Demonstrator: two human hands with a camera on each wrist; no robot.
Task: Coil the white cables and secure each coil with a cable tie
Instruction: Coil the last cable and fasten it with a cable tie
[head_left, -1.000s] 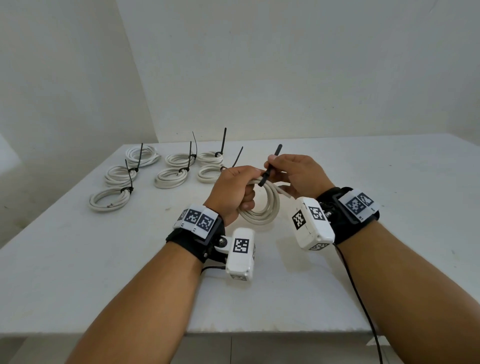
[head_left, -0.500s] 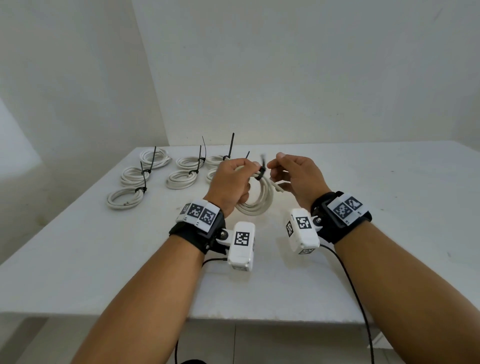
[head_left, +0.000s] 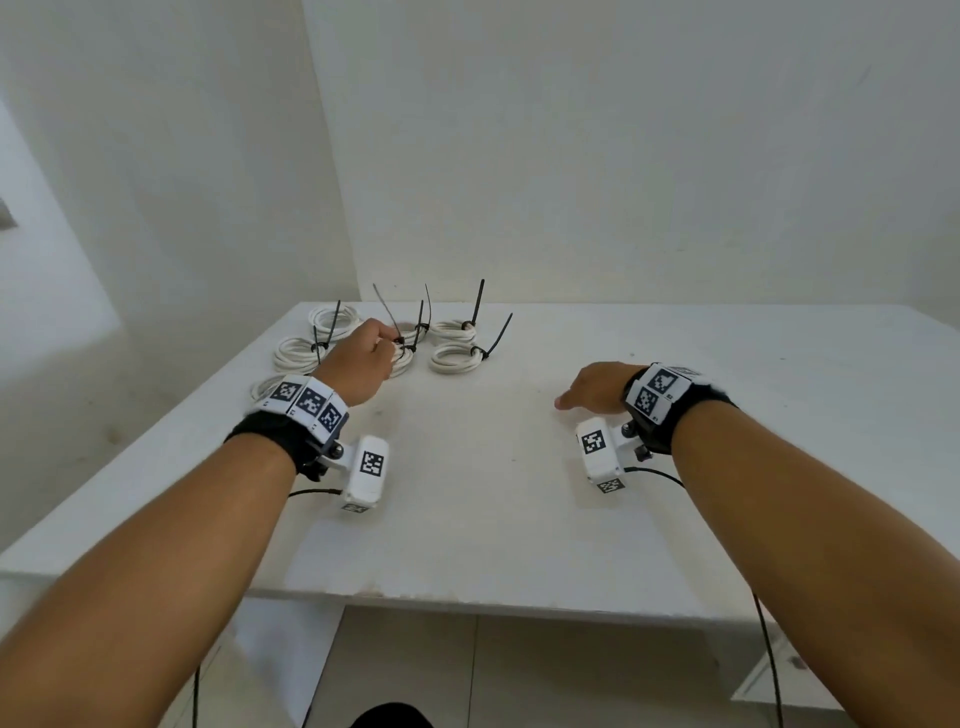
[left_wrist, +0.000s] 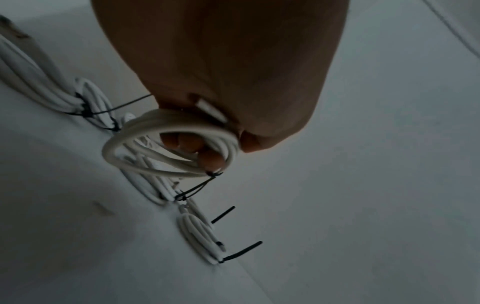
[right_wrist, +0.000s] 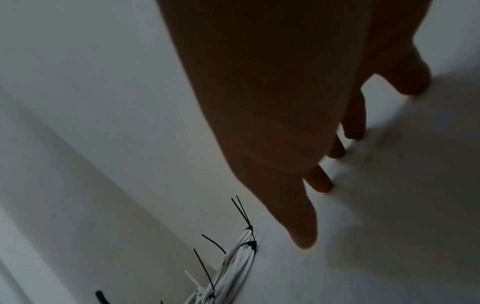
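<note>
So we're pretty deep into this one by the look of it. Our left hand is curled around a white coil, fingers hooked through the loop, and it already has a black cable tie cinched on it with the tail sticking out. We're holding it right over the back-left part of the table, in among the finished coils, so our guess is it's about to get parked with the rest. From the head view we count roughly seven tied coils lying back there, each with its black tail poking up, though the left hand and wrist band cover part of the group so we can't swear to the number. Our right hand is empty, fingers straight and spread, fingertips low over the bare tabletop or maybe just touching it, can't tell which. No loose uncoiled cable or spare ties are visible anywhere on the table, so as far as we can see this might be the last one, unless more sit out of view.
</note>
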